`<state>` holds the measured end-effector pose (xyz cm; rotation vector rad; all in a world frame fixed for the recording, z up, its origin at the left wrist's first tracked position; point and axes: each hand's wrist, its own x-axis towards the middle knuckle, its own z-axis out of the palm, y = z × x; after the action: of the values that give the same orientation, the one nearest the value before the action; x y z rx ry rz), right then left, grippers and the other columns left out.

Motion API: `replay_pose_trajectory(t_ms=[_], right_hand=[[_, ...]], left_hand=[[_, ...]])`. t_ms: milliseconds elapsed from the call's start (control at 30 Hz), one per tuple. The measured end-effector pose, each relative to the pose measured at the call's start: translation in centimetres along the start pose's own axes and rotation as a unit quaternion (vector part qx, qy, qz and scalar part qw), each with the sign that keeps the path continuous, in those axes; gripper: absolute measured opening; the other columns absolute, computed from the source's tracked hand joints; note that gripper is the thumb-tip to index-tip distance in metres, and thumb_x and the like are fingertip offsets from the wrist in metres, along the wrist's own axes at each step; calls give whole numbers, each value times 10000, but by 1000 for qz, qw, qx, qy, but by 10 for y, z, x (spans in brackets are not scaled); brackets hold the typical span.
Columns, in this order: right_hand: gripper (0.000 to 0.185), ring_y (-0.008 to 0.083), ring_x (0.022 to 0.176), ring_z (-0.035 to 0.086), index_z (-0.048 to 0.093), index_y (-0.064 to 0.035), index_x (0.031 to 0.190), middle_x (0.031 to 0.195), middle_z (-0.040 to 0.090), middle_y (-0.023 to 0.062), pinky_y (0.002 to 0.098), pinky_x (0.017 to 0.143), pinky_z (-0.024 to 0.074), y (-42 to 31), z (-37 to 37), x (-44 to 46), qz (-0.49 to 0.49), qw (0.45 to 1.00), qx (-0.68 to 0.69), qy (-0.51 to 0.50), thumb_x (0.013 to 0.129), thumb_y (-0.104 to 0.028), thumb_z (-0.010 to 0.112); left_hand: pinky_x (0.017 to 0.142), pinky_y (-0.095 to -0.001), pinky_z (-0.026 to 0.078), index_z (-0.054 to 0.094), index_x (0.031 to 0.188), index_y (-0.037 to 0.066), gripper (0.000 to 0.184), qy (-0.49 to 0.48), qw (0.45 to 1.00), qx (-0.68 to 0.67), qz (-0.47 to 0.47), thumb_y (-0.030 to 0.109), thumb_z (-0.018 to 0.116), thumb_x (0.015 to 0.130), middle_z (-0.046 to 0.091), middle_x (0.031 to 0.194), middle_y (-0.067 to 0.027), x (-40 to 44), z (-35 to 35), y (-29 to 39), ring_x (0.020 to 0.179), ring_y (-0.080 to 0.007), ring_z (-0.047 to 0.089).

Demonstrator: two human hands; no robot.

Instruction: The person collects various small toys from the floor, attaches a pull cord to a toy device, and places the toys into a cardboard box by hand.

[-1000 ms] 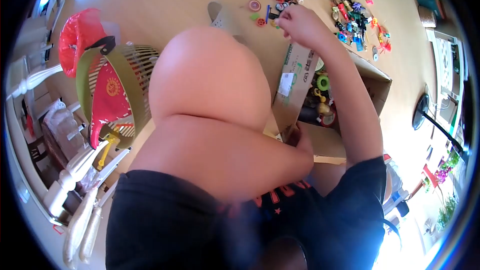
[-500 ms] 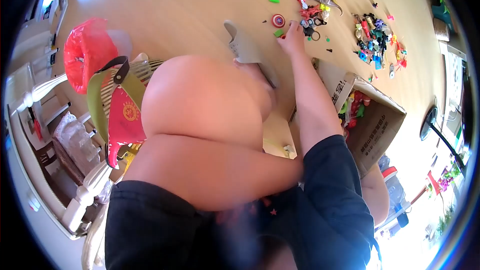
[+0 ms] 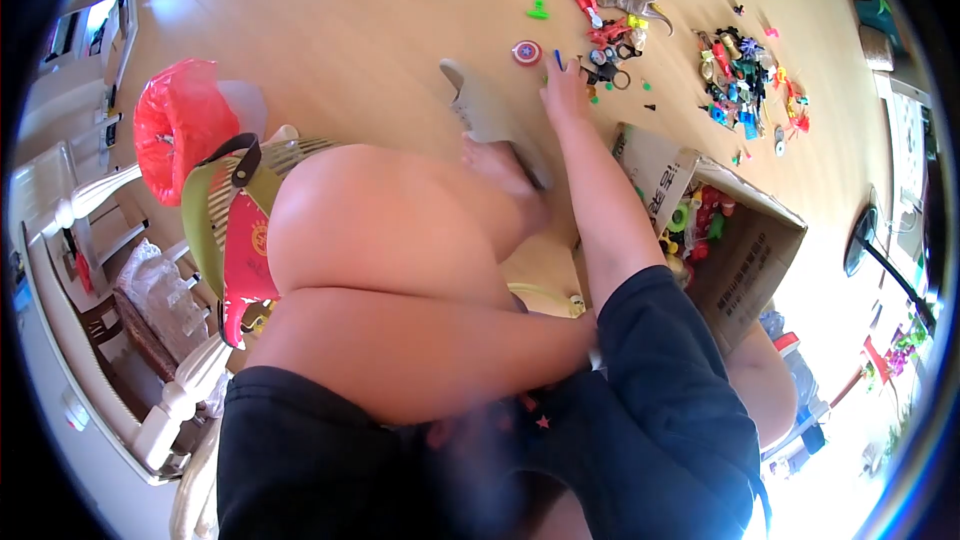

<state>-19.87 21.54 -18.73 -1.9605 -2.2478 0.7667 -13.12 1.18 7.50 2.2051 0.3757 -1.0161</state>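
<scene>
My right hand (image 3: pixel 567 95) reaches down to the floor with its fingers closed. A thin blue piece (image 3: pixel 558 59) stands out at its fingertips. Left of the hand lies a round red, white and blue shield (image 3: pixel 526 53). Just to the right are a dark ring (image 3: pixel 622 80) and several small toys. Above these lie a grey dinosaur figure (image 3: pixel 636 6) and a red and white figure (image 3: pixel 586 4). What seems to be my left forearm (image 3: pixel 440 345) crosses low in the view. Its hand is hidden behind my right sleeve.
A cardboard box (image 3: pixel 745 270) holding toys stands beside my right arm. A toy pile (image 3: pixel 742 80) lies farther right. My bent leg (image 3: pixel 390 210) and slipper (image 3: pixel 480 110) take up the middle. On the left are a red bag (image 3: pixel 175 130) and a green-trimmed bag (image 3: pixel 200 210).
The whole view has shifted slightly. A green block by my right hand no longer shows. The blue piece now shows at the fingertips, which have closed together.
</scene>
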Motion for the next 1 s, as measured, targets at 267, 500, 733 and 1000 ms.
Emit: replay_pose_trajectory(t_ms=[267,500,733,1000], right_hand=[[419,274,801,645,532,-38,1056,877,629,141,361,690,532,-8,-40,5,-2,952,303,39,706,-98,755],[294,126,733,599,509,-59,1065,858,596,39,292,612,535,-31,-138,-60,47,866,490,-83,832,-73,688],[288,136,833,609,496,-57,1106,991,594,63,289,681,530,-15,-226,-164,24,730,674,-113,866,-59,656],[240,125,848,618,553,-19,1097,937,620,54,275,665,535,94,-294,-241,55,855,501,-119,888,-81,653]], left_hand=[[876,-509,491,666,1169,62,409,16,999,3,-35,218,671,790,669,1135,-157,24,-7,15,1061,-330,635],[864,-505,500,669,1165,65,410,48,996,-16,-74,219,679,785,669,1136,-155,29,-4,18,1059,-326,637],[853,-501,509,672,1161,67,411,83,988,-69,-109,221,686,780,669,1137,-152,14,10,13,1057,-323,639],[840,-496,518,676,1156,70,412,87,984,-96,-125,223,695,774,669,1138,-149,15,14,15,1055,-319,641]])
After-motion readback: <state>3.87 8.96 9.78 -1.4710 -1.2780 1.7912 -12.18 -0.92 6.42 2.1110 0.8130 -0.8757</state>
